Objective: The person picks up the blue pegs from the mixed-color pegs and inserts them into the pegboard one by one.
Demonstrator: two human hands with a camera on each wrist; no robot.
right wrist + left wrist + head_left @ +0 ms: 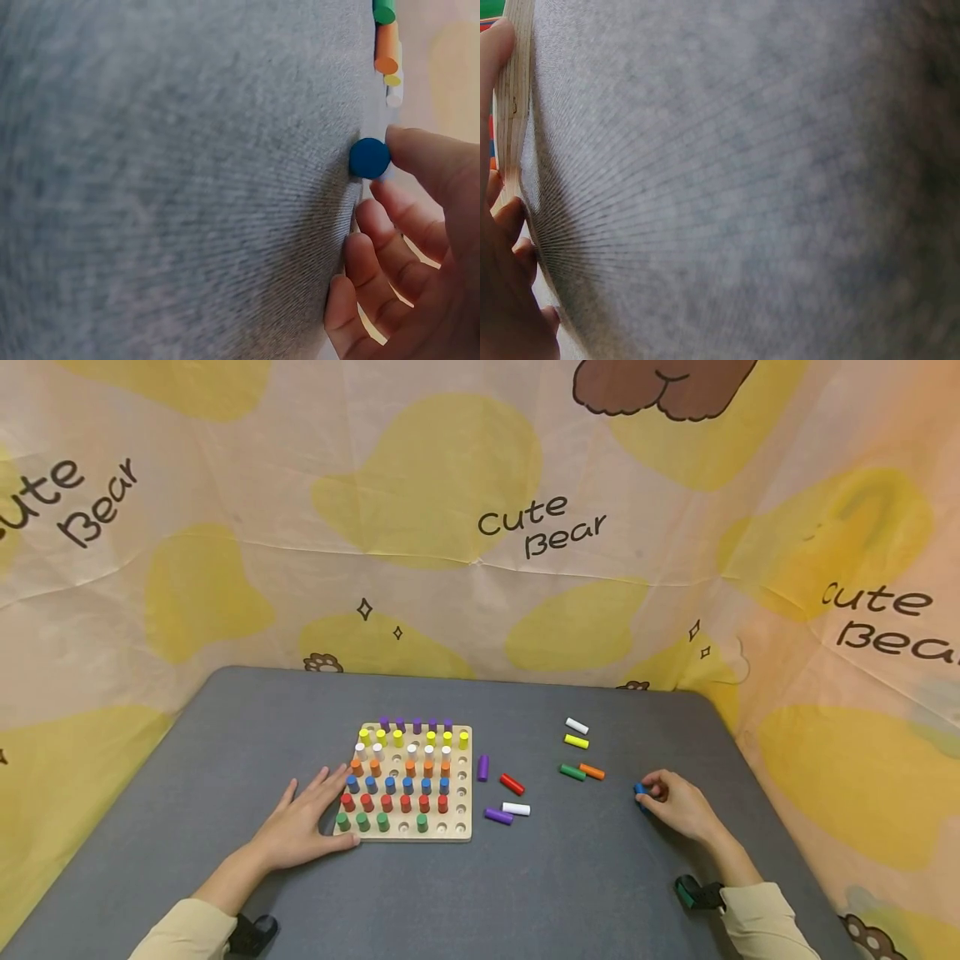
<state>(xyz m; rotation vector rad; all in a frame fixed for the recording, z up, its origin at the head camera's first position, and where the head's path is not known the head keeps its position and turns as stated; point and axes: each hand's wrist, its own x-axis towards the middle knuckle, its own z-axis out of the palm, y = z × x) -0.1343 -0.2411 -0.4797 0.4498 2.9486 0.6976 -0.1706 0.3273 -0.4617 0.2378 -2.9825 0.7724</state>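
Note:
A wooden pegboard lies flat on the table with rows of colored pegs standing in its holes, some holes bare. My left hand rests along its left side, fingers stretched out and thumb at the near left corner. In the left wrist view, the thumb and fingertips meet the board's edge. Over on the right, my right hand pinches a blue peg between thumb and index finger. That peg lies on its side at the tabletop, its round end facing the right wrist camera.
Just right of the board lie purple pegs, a red peg and a white peg. Farther right are green, orange, yellow and another white peg. A printed cloth hangs behind the grey table.

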